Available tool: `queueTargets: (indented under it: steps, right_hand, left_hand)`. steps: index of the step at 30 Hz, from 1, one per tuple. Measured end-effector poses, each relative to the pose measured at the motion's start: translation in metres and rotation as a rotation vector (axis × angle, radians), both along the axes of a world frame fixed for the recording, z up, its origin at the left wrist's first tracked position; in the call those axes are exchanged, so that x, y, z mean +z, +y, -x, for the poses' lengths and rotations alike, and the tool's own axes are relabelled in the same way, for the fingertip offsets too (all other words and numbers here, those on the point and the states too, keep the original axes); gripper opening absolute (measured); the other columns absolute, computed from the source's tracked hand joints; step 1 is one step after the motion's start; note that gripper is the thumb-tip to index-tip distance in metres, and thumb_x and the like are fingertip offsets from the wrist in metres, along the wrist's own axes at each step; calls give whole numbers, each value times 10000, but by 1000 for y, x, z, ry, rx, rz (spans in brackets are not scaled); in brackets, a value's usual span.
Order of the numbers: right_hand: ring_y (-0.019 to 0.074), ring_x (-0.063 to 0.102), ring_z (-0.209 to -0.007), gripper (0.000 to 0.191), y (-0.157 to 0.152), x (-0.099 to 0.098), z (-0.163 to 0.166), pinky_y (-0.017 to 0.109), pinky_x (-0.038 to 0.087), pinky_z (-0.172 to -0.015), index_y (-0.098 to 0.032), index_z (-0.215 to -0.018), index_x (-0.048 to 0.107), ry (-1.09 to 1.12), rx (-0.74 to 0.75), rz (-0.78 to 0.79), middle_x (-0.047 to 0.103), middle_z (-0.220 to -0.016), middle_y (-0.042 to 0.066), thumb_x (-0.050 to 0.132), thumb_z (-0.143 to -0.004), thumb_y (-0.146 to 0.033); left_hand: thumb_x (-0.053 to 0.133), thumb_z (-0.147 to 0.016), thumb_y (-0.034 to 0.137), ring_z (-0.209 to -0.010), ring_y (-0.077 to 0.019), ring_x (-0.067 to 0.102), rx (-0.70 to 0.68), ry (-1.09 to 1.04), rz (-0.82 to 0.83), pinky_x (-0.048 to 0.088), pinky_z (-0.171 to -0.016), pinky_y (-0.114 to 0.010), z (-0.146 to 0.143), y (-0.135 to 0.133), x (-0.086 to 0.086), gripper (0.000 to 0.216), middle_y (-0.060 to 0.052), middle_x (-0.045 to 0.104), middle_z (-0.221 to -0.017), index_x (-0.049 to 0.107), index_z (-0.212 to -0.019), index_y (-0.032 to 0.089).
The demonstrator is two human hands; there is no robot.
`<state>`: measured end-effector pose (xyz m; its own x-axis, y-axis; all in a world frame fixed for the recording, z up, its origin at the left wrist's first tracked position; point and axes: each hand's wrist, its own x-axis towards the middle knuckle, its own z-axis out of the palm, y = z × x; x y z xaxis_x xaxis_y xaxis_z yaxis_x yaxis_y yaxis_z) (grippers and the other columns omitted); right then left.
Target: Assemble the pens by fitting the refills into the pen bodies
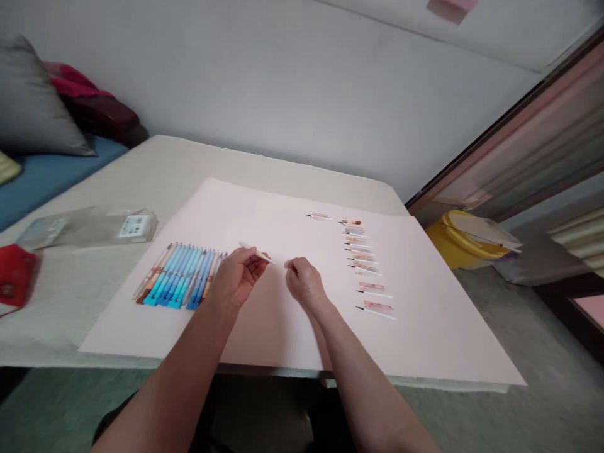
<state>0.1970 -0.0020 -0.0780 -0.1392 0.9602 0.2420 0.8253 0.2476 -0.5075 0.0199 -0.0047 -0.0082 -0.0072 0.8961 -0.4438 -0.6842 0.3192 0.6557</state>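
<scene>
My left hand (237, 275) is closed round a thin pale pen barrel (257, 253) that points up and to the right, held just above the pink paper sheet (425, 327). My right hand (304, 283) is pinched shut a short way to the right of the barrel's tip, and what it holds is too small to make out. A row of blue and tan pens (182, 283) lies side by side just left of my left hand. To the right of my right hand, a column of several small pen parts with thin tips (365, 264) lies on the sheet.
The pink sheet covers a low beige table (94, 277). A clear plastic packet (89, 228) and a red object (14, 277) lie at the table's left. Cushions (33, 100) sit on a blue seat at far left. A yellow basin (460, 242) stands on the floor at right.
</scene>
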Motion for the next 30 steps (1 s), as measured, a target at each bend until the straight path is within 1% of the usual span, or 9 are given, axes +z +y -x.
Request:
queueTargets:
  steps: [3, 7, 11, 14, 22, 27, 30]
  right_hand:
    - [151, 561, -771, 256, -1, 1, -2, 237, 383, -676, -201, -886, 618, -59, 24, 8, 626, -872, 38, 430, -769, -72]
    - [156, 555, -790, 253, 0, 1, -2, 244, 359, -692, -207, -831, 632, -175, 89, 7, 628, -859, 43, 432, -769, -64]
    - [162, 548, -802, 233, -2, 1, -2, 256, 344, -716, -208, -831, 634, -259, 109, -4, 625, -865, 48, 459, -759, -74]
    - [165, 537, -780, 199, -3, 2, -3, 266, 329, -703, -207, -813, 627, -297, 117, -19, 618, -850, 46, 472, -756, -96]
    - [166, 497, -737, 144, -3, -2, -7, 280, 288, -670, -196, -726, 599, -310, 115, -43, 594, -775, 41, 475, -726, -123]
    - [171, 474, -735, 107, -5, -8, -11, 284, 286, -682, -193, -680, 571, -287, 87, -79, 569, -740, 40, 479, -699, -142]
    - [173, 467, -733, 72, -7, -7, -10, 287, 285, -681, -191, -657, 561, -278, 79, -80, 564, -728, 40, 499, -687, -171]
  left_hand:
    - [599, -758, 109, -607, -110, 635, 0, -7, 1, 528, -529, -170, 0, 0, 1, 75, -89, 672, -704, 575, -688, 119]
    - [589, -765, 105, -599, -110, 633, -1, -10, 1, 528, -519, -169, 0, -1, 4, 93, -86, 669, -694, 581, -674, 120]
    - [584, -768, 104, -595, -105, 631, 0, -11, 5, 528, -520, -167, 0, -1, 5, 100, -80, 669, -692, 579, -669, 119]
    - [589, -766, 109, -596, -104, 632, -3, -8, 2, 527, -522, -166, 0, -1, 4, 84, -81, 670, -699, 579, -683, 117]
    - [600, -757, 118, -594, -108, 633, -4, -7, 10, 523, -510, -167, 1, 0, 3, 85, -78, 668, -691, 570, -677, 120]
    - [592, -765, 115, -599, -108, 633, 4, 0, 9, 525, -510, -165, 0, 0, 4, 98, -76, 667, -689, 573, -669, 125]
    - [587, -772, 116, -603, -102, 629, 1, 8, -1, 524, -519, -162, 0, 0, 4, 106, -78, 668, -694, 576, -667, 122]
